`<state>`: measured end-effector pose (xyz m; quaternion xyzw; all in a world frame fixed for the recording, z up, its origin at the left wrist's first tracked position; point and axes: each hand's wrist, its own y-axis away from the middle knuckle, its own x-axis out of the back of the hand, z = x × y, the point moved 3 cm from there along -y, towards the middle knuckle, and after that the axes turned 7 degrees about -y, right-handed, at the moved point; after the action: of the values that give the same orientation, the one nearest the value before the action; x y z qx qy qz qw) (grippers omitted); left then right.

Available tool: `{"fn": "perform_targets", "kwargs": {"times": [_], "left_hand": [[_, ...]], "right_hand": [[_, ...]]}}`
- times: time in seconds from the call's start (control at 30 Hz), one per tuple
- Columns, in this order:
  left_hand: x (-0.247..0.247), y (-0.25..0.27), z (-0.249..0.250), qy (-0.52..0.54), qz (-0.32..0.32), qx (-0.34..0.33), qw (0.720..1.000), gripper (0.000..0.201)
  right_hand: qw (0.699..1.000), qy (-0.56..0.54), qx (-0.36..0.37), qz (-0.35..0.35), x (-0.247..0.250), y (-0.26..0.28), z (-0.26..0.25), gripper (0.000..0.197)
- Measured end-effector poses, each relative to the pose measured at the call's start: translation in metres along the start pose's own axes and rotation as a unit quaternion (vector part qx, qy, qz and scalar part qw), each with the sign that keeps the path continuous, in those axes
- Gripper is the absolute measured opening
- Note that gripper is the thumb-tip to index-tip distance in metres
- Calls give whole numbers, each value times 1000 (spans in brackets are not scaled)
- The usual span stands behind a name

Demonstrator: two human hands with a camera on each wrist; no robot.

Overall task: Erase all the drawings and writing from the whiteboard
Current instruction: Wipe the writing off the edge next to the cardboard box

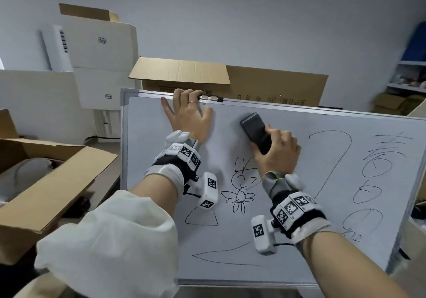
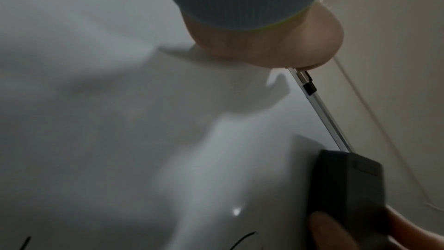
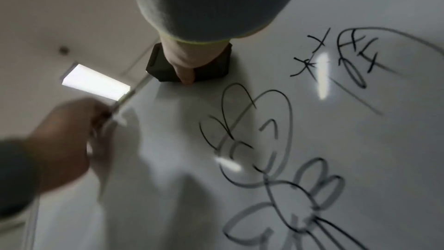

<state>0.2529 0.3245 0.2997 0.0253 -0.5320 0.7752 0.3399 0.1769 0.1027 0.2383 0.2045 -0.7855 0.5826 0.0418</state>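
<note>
A framed whiteboard [image 1: 299,240] leans tilted in front of me. Black marker drawings cover it: a small winged figure [image 1: 241,188], a triangle, long curves, and characters [image 1: 378,166] at the right. My right hand [image 1: 275,153] grips a dark eraser [image 1: 255,130] and holds it flat against the upper middle of the board. The same eraser [image 3: 190,64] shows in the right wrist view, above the figure drawing [image 3: 259,140]. My left hand [image 1: 189,113] lies on the board's upper left, its fingers hooked over the top frame edge beside a metal clip [image 1: 211,98]. The area between both hands is blank.
Open brown cardboard boxes [image 1: 230,78] stand behind the board and another open box [image 1: 43,182] sits at the left. White cartons [image 1: 101,51] are stacked at the back left. Shelves [image 1: 410,74] stand at the far right.
</note>
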Motion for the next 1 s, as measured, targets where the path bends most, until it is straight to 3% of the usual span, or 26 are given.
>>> {"fn": "perform_targets", "kwargs": {"times": [0.1,0.2,0.4,0.53,0.6,0.77,1.0], "left_hand": [[0,-6,-3,8,-25,-2,1000,44],[1,-6,-8,0,-42,-11,999,45],[5,0,-1,-10,-31,-21,999,50],[7,-1,-5,-24,-42,-25,999,53],[9,-3,-7,-30,-45,-24,998,53],[12,-4,-1,-7,-55,-5,998,53],[21,-6,0,36,-62,23,997,53]], "right_hand": [[996,9,69,-47,-14,33,-17,54],[995,15,75,-70,-15,38,-21,53],[999,-33,-27,-3,-1,-10,-23,52],[986,-40,140,-80,-19,23,-49,48],[976,-39,177,-121,-24,30,-54,48],[992,-80,90,-48,-7,-28,-42,51],[981,-112,153,-45,-15,-57,-74,53]]}}
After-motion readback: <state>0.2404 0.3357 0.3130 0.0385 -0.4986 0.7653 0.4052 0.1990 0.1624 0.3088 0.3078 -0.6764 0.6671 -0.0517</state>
